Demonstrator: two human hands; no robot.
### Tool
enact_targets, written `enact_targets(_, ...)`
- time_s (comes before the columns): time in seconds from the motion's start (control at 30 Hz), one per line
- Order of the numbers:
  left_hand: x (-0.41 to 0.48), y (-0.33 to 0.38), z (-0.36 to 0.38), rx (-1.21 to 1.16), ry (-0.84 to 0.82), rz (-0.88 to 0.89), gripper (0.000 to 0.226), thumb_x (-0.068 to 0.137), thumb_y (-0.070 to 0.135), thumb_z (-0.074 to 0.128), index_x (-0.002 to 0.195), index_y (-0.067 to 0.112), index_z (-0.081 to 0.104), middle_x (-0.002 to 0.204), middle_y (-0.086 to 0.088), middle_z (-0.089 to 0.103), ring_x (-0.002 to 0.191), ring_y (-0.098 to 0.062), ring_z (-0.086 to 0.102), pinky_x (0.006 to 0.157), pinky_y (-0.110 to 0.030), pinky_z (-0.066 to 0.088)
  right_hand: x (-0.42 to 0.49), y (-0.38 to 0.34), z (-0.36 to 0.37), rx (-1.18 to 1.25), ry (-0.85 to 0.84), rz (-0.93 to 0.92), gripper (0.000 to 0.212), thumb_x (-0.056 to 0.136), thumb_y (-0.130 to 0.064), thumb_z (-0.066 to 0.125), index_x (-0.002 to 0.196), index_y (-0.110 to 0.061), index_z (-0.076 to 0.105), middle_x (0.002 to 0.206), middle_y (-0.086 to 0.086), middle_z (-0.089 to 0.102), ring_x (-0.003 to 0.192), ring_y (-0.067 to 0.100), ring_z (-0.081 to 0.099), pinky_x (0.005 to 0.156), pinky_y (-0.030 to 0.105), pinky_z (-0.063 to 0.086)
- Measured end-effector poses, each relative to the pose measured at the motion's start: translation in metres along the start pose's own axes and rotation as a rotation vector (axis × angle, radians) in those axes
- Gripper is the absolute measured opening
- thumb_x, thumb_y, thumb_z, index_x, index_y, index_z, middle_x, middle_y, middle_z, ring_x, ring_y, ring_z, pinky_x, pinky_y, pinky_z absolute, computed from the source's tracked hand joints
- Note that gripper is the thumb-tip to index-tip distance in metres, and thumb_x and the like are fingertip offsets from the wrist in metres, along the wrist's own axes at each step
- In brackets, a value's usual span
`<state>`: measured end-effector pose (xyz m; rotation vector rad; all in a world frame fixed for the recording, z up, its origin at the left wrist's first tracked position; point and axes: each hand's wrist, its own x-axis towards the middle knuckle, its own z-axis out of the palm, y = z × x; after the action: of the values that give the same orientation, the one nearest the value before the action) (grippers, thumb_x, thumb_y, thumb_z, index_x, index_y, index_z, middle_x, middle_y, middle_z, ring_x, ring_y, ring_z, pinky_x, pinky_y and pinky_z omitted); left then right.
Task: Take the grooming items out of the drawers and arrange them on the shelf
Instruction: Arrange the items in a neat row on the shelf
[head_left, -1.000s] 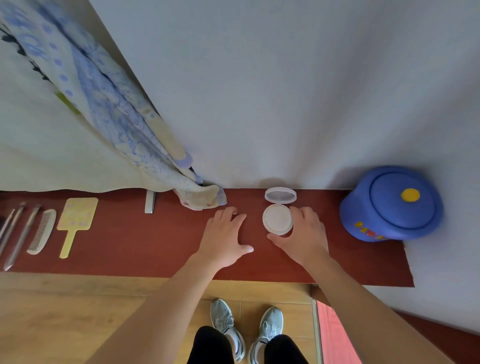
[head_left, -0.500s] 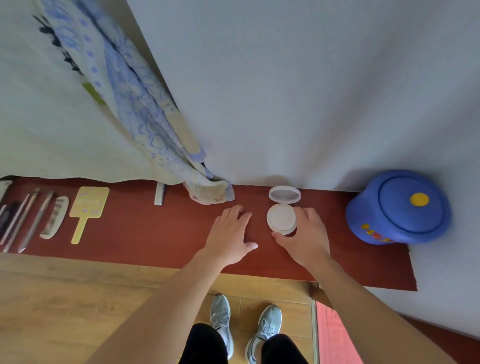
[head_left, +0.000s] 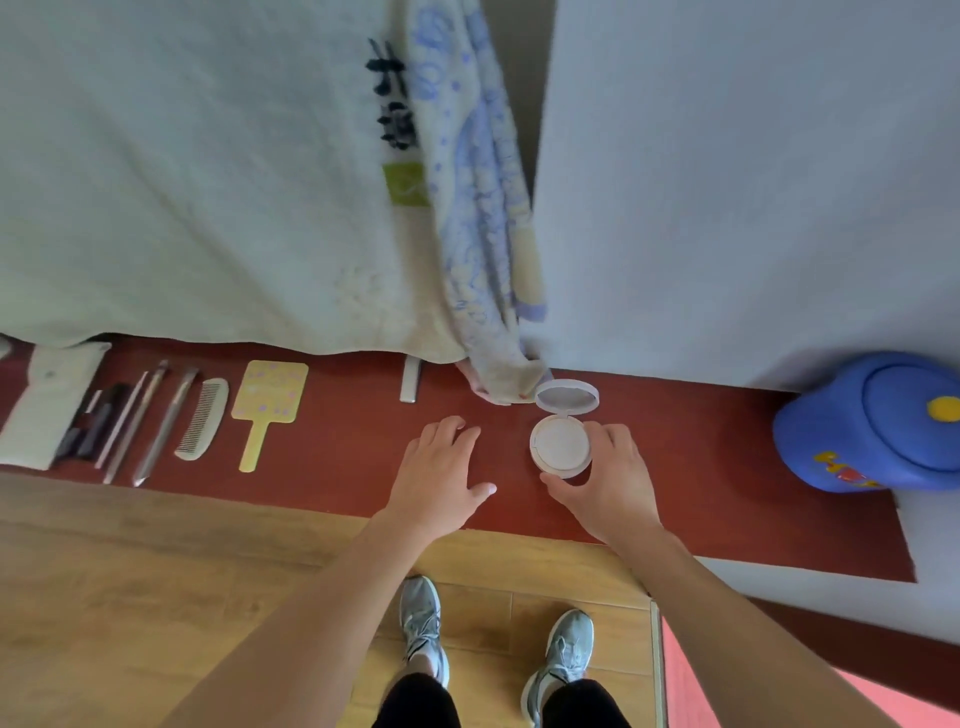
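A white round compact (head_left: 562, 440) sits on the dark red shelf (head_left: 337, 467) with its mirrored lid tipped up toward the wall. My right hand (head_left: 608, 478) curls around its right and front edge, thumb under the near rim. My left hand (head_left: 439, 470) lies flat on the shelf just left of the compact, fingers spread. Farther left on the shelf lie a yellow hand mirror (head_left: 266, 405), a pale comb (head_left: 202, 418), thin metal tools (head_left: 150, 421), dark small items (head_left: 91, 421) and a white pouch (head_left: 44, 400).
A blue lidded pot (head_left: 878, 421) stands at the shelf's right end. A pale towel (head_left: 208, 171) and a blue patterned cloth (head_left: 483, 234) hang over the shelf's back. A small metal piece (head_left: 410, 382) lies near the wall. My shoes (head_left: 498, 639) stand on the wooden floor below.
The view has swung left, bringing the pouch and more tools into sight. Both hands stay at the compact in much the same pose.
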<state>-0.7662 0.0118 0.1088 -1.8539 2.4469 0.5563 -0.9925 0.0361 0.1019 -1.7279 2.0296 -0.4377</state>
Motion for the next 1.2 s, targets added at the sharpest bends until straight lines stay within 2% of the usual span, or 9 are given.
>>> enact_targets(0.23,-0.021,-0.077,-0.018,-0.007,-0.013,-0.044,0.073,0.089,0.055,0.061,0.149,0.022,0.036,0.149,0.001,0.035,0.136,-0.02,0.035,0.111,-0.037,0.035,-0.001,-0.076,0.047,0.008,-0.052,-0.019,0.076,0.066,-0.057,0.078,0.128,-0.023,0.049,0.117,-0.004,0.045,0.107,0.017,0.051,0.093,0.036,0.047)
enact_targets(0.57,-0.033,-0.162,-0.031,0.016,-0.03,-0.072,0.071,0.09,0.053,0.061,0.149,0.021,0.036,0.149,0.001,0.036,0.136,-0.019,0.036,0.112,-0.037,0.035,0.013,-0.151,0.101,-0.012,-0.068,-0.076,0.073,0.067,-0.055,0.078,0.124,-0.019,0.051,0.112,-0.002,0.046,0.102,0.02,0.052,0.089,0.035,0.047)
enact_targets(1.0,-0.037,-0.202,-0.036,-0.036,-0.042,-0.027,0.068,0.089,0.048,0.066,0.144,0.016,0.044,0.14,0.003,0.041,0.128,-0.017,0.041,0.105,-0.03,0.043,0.026,-0.205,0.141,-0.023,-0.094,-0.078,0.074,0.067,-0.054,0.077,0.127,-0.02,0.05,0.116,-0.001,0.046,0.107,0.019,0.05,0.093,0.034,0.046)
enact_targets(1.2,-0.042,-0.205,-0.035,-0.091,-0.031,-0.071,0.061,0.089,0.049,0.065,0.136,0.013,0.049,0.135,0.001,0.042,0.128,-0.017,0.038,0.1,-0.027,0.044,0.029,-0.219,0.15,-0.038,-0.074,-0.095,0.072,0.068,-0.054,0.077,0.125,-0.019,0.051,0.114,-0.001,0.048,0.104,0.019,0.051,0.092,0.034,0.045)
